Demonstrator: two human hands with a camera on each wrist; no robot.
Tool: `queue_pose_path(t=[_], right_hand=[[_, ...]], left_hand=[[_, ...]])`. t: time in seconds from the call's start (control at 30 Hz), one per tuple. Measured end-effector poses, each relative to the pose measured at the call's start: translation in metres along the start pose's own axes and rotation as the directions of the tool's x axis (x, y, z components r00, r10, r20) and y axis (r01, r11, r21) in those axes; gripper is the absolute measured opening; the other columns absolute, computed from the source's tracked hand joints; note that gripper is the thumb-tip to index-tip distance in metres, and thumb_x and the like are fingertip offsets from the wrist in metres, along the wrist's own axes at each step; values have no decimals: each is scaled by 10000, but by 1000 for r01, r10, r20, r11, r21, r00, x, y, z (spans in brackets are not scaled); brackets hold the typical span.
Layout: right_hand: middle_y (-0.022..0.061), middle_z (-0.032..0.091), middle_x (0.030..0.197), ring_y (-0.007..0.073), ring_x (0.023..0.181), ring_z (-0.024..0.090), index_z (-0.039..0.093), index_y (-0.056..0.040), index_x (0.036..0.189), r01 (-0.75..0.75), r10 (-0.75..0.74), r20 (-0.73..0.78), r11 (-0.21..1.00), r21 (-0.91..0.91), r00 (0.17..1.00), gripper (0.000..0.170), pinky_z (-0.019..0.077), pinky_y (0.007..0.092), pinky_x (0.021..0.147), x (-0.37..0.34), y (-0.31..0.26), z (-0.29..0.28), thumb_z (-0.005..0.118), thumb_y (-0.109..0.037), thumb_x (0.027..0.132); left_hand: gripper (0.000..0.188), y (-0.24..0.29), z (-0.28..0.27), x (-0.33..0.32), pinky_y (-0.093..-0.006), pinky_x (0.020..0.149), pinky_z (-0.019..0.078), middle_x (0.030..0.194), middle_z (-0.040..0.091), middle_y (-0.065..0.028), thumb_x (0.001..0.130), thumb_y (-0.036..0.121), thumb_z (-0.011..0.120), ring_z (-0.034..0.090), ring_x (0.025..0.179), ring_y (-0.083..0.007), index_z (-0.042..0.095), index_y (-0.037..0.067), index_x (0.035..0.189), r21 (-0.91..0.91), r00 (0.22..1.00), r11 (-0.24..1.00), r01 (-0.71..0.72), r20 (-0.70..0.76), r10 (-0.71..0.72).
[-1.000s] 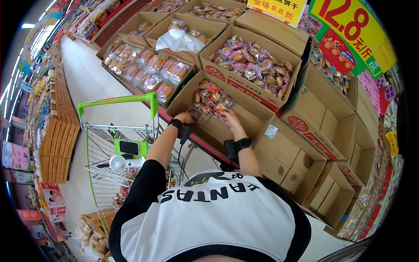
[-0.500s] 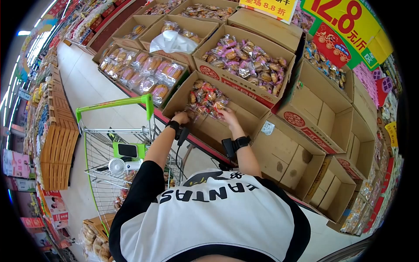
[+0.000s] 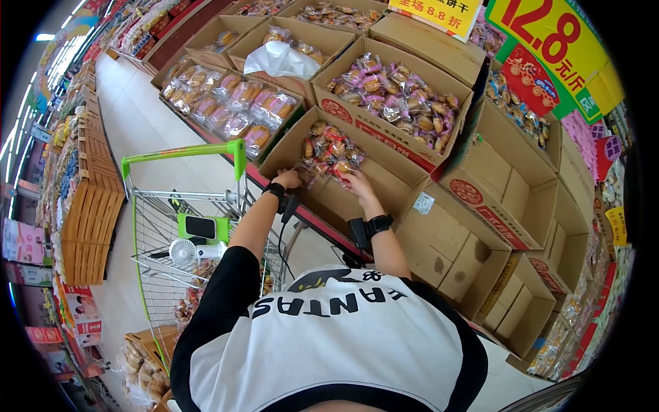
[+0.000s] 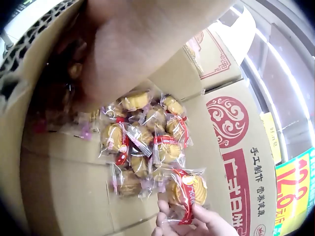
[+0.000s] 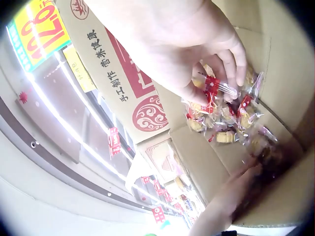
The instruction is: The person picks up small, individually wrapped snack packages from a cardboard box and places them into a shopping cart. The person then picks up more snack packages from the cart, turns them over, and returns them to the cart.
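Observation:
Wrapped cookies with red labels (image 3: 328,147) lie heaped in the left part of a cardboard box (image 3: 392,180). My right hand (image 3: 358,184) is at the heap's right edge; in the left wrist view its thumb and fingers pinch one wrapped cookie (image 4: 188,191). The right wrist view also shows the right hand (image 5: 206,54) gripping that packet (image 5: 210,88). My left hand (image 3: 288,180) reaches into the box's near left corner, beside the heap. Its fingers are in shadow in both wrist views, so what they hold is unclear.
A cart (image 3: 185,161) with a green handle, phone and small fan stands at left. Behind are boxes of purple-wrapped cookies (image 3: 395,96) and clear packs (image 3: 233,103). Bare-bottomed boxes (image 3: 446,254) sit to the right. Price signs (image 3: 549,48) stand at the back right.
The view has shifted slightly and back. Both hands stay around the heap, with small finger movements; the red-labelled packet at my right hand sits slightly differently.

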State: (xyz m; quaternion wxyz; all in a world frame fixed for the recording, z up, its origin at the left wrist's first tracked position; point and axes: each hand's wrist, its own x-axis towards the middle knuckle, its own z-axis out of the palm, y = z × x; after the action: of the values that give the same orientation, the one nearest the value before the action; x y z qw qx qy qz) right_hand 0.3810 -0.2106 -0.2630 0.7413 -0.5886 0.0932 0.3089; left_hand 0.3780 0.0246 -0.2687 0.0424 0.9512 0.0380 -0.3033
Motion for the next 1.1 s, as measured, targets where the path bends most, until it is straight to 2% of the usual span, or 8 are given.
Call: queue_pose_path(t=[0.3,0.37,0.6,0.67,0.73,0.93,1.03,1.1], right_hand=[[8,570,720,50,573,514,512,-78,888,26,-24,-27,994,106,999,177,390,159,469,7,7,-14,562,-161,741],[7,569,716,47,565,511,512,-74,891,28,-24,-44,996,86,999,175,386,153,458,3,2,-10,558,-154,743],[45,586,779,93,643,558,517,-56,885,6,-9,37,998,59,999,173,424,177,543,4,4,0,539,-171,757],[52,588,790,107,661,566,515,-52,885,2,-5,61,999,52,998,177,433,186,562,1,1,5,536,-174,760],[65,584,787,127,671,570,513,-33,902,24,-28,69,998,56,997,200,450,207,587,-1,1,8,541,-165,754],[63,563,808,127,666,553,506,-14,970,96,-105,114,992,80,988,269,470,235,583,-7,-8,14,553,-135,734],[84,562,863,155,735,571,470,1,1015,136,-142,162,990,47,977,284,478,264,640,-13,-21,21,531,-93,754],[83,559,873,154,748,568,456,-5,1040,150,-158,187,987,58,970,305,477,263,646,-20,-29,27,530,-82,753]], left_hand=[[453,-1,11,7,-436,913,262,1225,330,-180,700,301,471,243,1153,-353,474,94,1103,-120,991,985,121,66,-113],[416,0,12,2,-386,865,291,1037,490,-214,712,339,458,416,1016,-328,554,-4,926,-25,993,999,38,-112,-41],[361,6,-12,-10,-397,831,307,904,538,-214,703,301,454,454,933,-334,579,2,862,-80,960,994,-77,-275,52],[376,14,-31,-22,-403,842,334,1074,460,-176,700,311,468,381,1021,-338,539,76,985,-32,970,985,-170,-181,161],[316,20,-35,-31,-405,795,357,948,524,-183,689,277,463,452,923,-338,559,89,924,-25,919,978,-208,-348,187],[283,38,-60,-59,-332,666,425,700,557,-178,734,164,510,547,675,-276,541,11,971,-395,776,738,-547,-571,268],[297,48,-69,-84,-308,699,410,836,546,-168,755,142,503,525,793,-254,522,45,1036,-327,683,702,-633,-663,306],[307,56,-74,-105,-304,726,402,924,508,-163,755,139,503,505,846,-257,515,45,1046,-347,707,721,-599,-652,273]])
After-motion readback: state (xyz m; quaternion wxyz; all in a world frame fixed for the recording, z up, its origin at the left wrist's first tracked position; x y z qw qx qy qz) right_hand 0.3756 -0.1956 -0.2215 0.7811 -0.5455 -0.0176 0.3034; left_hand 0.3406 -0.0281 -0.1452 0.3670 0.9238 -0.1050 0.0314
